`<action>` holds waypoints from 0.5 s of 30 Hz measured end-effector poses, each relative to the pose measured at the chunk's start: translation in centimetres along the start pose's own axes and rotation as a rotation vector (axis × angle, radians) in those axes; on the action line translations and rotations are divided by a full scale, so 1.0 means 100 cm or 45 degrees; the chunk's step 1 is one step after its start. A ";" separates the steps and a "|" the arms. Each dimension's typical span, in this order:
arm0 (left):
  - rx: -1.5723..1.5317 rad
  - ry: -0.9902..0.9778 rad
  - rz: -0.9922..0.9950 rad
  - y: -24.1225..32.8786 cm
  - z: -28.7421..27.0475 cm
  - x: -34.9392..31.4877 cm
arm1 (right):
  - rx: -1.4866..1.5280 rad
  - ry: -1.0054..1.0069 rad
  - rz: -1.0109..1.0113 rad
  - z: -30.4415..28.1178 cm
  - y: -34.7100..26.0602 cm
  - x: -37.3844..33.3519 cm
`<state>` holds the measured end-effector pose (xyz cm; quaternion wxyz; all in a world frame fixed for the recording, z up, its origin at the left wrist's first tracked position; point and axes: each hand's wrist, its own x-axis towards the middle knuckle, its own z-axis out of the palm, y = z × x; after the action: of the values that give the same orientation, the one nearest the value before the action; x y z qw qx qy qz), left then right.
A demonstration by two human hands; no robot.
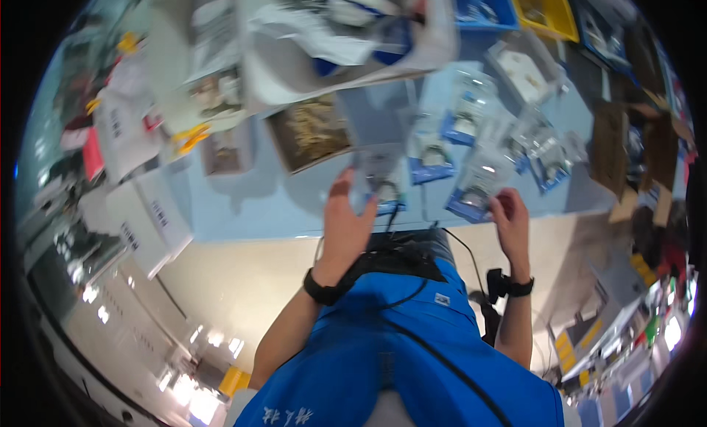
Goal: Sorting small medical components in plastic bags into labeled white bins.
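Note:
My left hand (346, 224) reaches over the front edge of the light blue table, thumb and fingers apart. Just beyond its thumb lies a clear plastic packet (387, 190) with a blue lower band. At the right, my right hand (513, 222) has its fingers curled together at the edge of a second clear packet (471, 196), which also has a blue band and a small round whitish item inside. More such packets lie behind, among them one packet (431, 156) between the hands and another packet (464, 125) farther back. Motion blur hides the finer detail.
A small cardboard box (274, 138) of tan pieces stands beyond my left hand, before a large white bin (254, 81) of bags. Farther right are a blue bin (508, 15), a yellow bin (567, 18) and an open brown carton (610, 151). White boxes (140, 224) sit left.

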<state>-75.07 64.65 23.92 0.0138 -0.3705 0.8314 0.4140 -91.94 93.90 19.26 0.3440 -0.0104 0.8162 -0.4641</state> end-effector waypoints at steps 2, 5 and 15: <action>-0.040 0.009 0.049 -0.027 -0.007 -0.022 | -0.028 0.036 -0.059 0.001 0.005 -0.003; -0.394 -0.139 -0.123 -0.039 -0.035 -0.032 | -0.159 0.281 -0.124 -0.017 0.029 -0.009; -1.198 0.443 -0.389 -0.194 -0.229 0.008 | 0.009 0.340 -0.297 0.087 -0.032 -0.039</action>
<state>-56.95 40.78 25.53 -0.2321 -0.5169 0.4818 0.6684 -85.01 86.88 20.94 0.1763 -0.0420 0.8464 -0.5008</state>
